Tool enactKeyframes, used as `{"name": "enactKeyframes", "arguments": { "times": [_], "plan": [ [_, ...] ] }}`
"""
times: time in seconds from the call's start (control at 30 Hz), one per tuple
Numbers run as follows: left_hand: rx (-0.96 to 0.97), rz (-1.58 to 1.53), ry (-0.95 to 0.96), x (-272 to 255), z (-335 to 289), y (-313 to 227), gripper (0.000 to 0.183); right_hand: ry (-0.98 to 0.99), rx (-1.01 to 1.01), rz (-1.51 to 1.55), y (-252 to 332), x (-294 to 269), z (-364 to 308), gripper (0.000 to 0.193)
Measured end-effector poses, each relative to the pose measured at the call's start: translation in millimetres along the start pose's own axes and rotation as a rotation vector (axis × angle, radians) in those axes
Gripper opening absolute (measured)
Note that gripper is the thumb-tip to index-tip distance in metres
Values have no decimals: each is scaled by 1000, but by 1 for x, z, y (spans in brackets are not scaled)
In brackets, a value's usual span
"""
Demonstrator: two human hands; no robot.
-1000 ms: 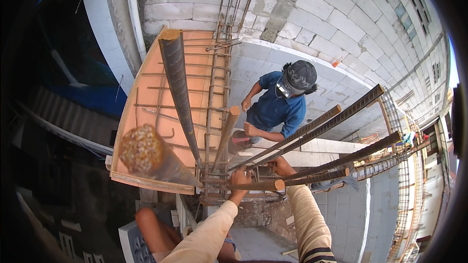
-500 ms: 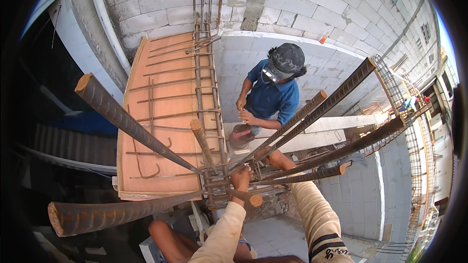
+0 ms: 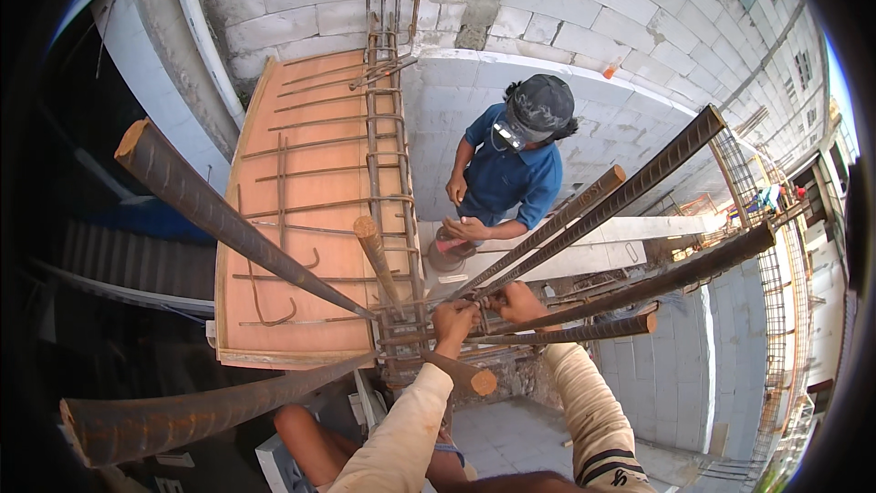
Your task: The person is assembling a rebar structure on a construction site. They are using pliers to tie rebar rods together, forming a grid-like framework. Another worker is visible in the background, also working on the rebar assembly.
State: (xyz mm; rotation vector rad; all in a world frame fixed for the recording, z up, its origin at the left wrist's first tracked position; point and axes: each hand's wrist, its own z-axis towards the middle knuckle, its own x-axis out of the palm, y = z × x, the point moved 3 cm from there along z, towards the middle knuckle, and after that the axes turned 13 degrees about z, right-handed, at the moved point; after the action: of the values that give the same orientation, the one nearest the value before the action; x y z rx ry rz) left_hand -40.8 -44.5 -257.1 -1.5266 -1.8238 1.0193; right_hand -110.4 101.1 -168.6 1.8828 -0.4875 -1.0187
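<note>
A pale grey block wall (image 3: 301,0) rises at the far side, beyond an orange plywood panel (image 3: 274,340) at left and a co-worker in a blue shirt (image 3: 522,173). Thick, rusty ribbed steel bars (image 3: 630,181) fan out from the near centre, where the left hand (image 3: 453,321) and right hand (image 3: 518,301) sit just beside each other, fingers curled; what either grip pinches cannot be told. Bracing with one hand and small finger movements likely serve best.
</note>
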Motion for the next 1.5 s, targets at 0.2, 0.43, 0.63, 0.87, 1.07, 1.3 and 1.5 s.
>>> {"name": "enactKeyframes", "arguments": {
  "times": [0.2,0.43,0.63,0.87,1.07,1.3,1.5],
  "plan": [
    [101,90,-16,8,5,9,18,144,85,-61,30,-13,-15,50],
    [181,162,32,-1,0,0,31,-2,-136,-245,5,8,-3,28],
    [302,582,-118,2,-15,-16,36,45,-193,-463,-2,9,-1,23],
    [263,717,-48,5,-1,1,39,121,-149,-47,-19,4,11,25],
    [229,340,163,-2,11,12,37,162,190,388,-42,5,21,24],
    [435,672,-119,-2,-2,-4,33,302,569,487,-48,1,37,11],
    [452,723,-146,2,-3,2,38,246,486,568,-62,2,25,15]
  ]
}}
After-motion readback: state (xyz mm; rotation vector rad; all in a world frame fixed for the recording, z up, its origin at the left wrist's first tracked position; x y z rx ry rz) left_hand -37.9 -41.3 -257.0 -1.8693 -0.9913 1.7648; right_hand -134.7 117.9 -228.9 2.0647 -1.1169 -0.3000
